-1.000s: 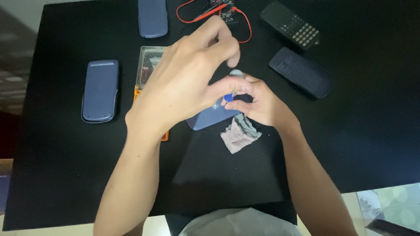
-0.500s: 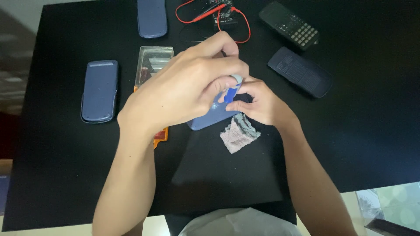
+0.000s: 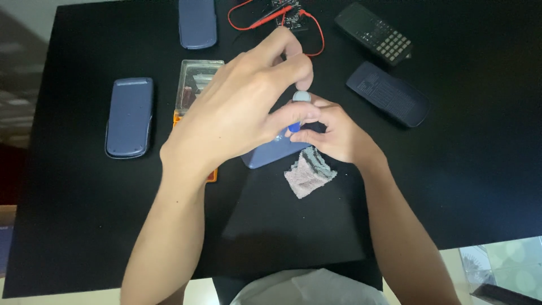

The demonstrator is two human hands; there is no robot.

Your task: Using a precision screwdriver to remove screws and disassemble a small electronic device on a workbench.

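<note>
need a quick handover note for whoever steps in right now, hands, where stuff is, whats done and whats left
Left hand: raised over the blue case, fingertips pinching a small screwdriver, blue with a grey cap.
Right hand: beside the tool's lower end, steadying the case.
Around: folded cloth just in front of the case; clear box behind the left hand; two more blue cases at left and top; calculator and its dark cover at right; red leads at top.
Done: cannot tell how far along; the tip is hidden.
Left: the case in hand looks closed; the other cases lie untouched.
</note>
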